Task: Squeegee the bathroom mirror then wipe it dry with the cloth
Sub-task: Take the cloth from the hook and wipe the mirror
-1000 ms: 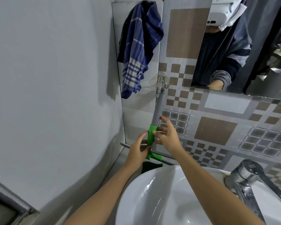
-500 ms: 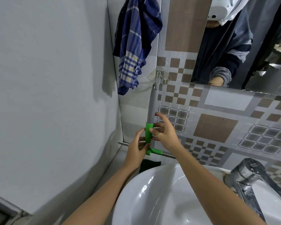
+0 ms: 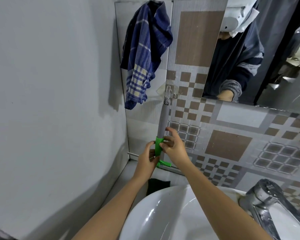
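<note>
In the middle of the frame a squeegee hangs on the tiled wall. Its grey handle goes up to a clear hook, and its top end sits right under that hook. Lower down the handle turns green, and the long blade runs sideways along the wall at the bottom. The left hand is low on the green part, just left of the middle of the frame. Its fingers are curled around the green part from the left side, with the thumb up by the green collar. The right hand is beside it on the right. Its thumb and bent fingers press on the green part, while the pointer finger sticks up and touches the grey handle. A blue checked cloth hangs at the top of the frame, left of the hook and well above the hands. The mirror fills the upper right of the frame and shows a person in dark clothes. A white sink is at the bottom, under both arms. A shiny tap stands at the lower right. A dark sponge lies just behind the sink rim, below the hands.
</note>
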A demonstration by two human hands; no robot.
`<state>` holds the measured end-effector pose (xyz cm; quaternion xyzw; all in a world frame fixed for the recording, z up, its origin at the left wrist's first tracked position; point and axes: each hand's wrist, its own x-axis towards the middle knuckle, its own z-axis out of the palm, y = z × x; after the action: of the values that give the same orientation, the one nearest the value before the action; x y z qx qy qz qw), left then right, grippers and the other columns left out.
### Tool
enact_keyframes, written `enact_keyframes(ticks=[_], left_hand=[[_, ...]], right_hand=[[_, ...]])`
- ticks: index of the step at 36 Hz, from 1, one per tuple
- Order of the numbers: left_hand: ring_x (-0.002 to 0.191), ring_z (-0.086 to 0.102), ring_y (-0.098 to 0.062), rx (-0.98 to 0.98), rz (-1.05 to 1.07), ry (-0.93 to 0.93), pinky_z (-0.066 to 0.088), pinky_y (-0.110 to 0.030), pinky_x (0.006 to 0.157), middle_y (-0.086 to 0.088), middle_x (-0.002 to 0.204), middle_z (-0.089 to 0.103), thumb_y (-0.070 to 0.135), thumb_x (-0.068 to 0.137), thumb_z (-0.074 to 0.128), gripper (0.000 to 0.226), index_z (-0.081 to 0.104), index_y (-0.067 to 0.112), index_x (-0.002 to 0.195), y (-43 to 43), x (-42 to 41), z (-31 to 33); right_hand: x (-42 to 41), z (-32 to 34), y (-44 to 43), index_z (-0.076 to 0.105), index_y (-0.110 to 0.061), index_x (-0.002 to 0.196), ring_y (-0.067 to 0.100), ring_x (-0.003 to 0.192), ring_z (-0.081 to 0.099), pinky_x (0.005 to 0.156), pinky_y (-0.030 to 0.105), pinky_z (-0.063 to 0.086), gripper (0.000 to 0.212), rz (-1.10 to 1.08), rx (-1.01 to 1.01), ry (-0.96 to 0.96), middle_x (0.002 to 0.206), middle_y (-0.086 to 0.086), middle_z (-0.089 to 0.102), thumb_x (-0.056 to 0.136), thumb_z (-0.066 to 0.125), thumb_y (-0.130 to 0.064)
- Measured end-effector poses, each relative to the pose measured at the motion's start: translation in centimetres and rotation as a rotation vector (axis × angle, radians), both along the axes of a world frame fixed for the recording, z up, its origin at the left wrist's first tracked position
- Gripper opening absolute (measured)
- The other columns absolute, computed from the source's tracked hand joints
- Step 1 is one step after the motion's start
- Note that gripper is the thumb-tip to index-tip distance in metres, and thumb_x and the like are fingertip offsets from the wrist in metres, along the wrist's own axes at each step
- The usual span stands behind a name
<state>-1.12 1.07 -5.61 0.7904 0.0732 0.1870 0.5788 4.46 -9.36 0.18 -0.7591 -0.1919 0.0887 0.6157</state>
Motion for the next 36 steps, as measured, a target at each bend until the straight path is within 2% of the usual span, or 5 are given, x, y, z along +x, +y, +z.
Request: enact_keyframes(ticks=[5,18,24,31,36], left_hand=[[0.119,0.046,-0.005,0.026,0.032,-0.080,0.040,-0.028,0.102,0.010,0.123,0.051,0.007,0.088,0.058,0.047,0.042,0.030,0.126,0.1,-0.5,1.8],[0.101,0.052,-0.001,0.204,0.404,-0.781,0.044,-0.015,0.089,0.003,0.106,0.053,0.013,0.092,0.054,0.021,0.053,0.021,0.111,5.3,-1.0,22.4],[0.107,0.045,0.003,0.367,0.288,-0.682,0.038,-0.011,0.090,0.003,0.126,0.047,0.027,0.095,0.048,0.037,0.044,0.023,0.131,7.9,1.8,29.6],[0.126,0.040,-0.006,0.511,0.098,-0.543,0.036,-0.029,0.106,0.008,0.137,0.044,0.022,0.096,0.048,0.043,0.040,0.027,0.137,10.0,4.0,31.7],[0.118,0.052,-0.013,0.467,0.094,-0.529,0.043,-0.034,0.101,0.002,0.131,0.054,0.018,0.095,0.050,0.040,0.046,0.023,0.134,9.5,5.0,31.1]], right_hand=[[-0.5,1.7,-1.0,0.042,-0.018,0.133,0.018,0.115,0.054,0.093,0.024,0.046,0.052,-0.042,-0.016,-0.109,0.127,0.009,0.056,0.087,0.057,0.002],[-1.6,17.4,-0.2,0.053,-0.016,0.120,0.012,0.094,0.060,0.083,0.025,0.050,0.032,-0.173,0.153,-0.567,0.100,0.000,0.063,0.089,0.060,-0.014],[-1.4,22.0,3.8,0.053,-0.017,0.121,0.012,0.095,0.059,0.085,0.027,0.049,0.032,-0.142,0.142,-0.611,0.103,0.000,0.063,0.091,0.056,-0.025],[-0.2,22.3,7.0,0.048,-0.020,0.126,0.015,0.100,0.058,0.084,0.036,0.053,0.042,-0.202,0.084,-0.559,0.115,0.000,0.059,0.090,0.055,-0.039],[0.5,22.3,7.4,0.056,-0.016,0.117,0.017,0.089,0.059,0.074,0.030,0.052,0.027,-0.222,0.051,-0.582,0.107,0.004,0.062,0.090,0.056,-0.018]])
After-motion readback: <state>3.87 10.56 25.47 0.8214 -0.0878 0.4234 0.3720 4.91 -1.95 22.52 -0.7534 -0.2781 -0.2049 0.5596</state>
